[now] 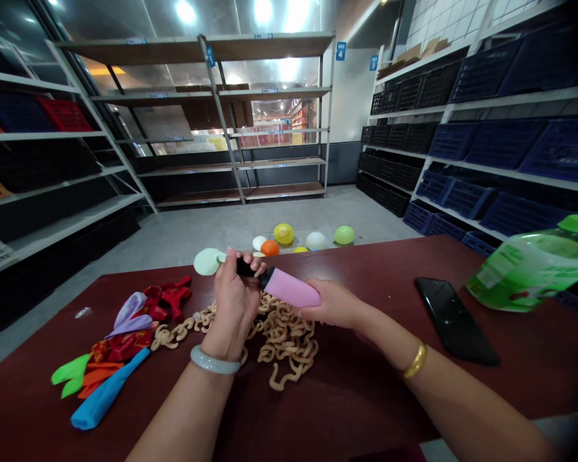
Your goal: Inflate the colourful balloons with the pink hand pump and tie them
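Note:
My left hand [238, 289] is closed around the black nozzle end of a pink balloon pump [291, 288]. Out past my left thumb sticks a small pale green balloon [207, 262], slightly filled, its neck pinched at the nozzle. My right hand [332, 303] grips the pump's pink rear end. Beneath both hands lies a heap of beige, curly chain links [289, 337], partly hidden by my left hand and wrist. To the left, limp balloons lie in a group: a blue balloon [108, 391], a lilac balloon [129, 314], green, orange and red ones.
On the dark red table [366, 398], a black phone [455, 317] lies right of my hands, beside a green bottle [530, 266]. Several inflated balloons, among them a yellow balloon [284, 233], rest on the floor past the table. Shelves [284, 187] with crates stand around.

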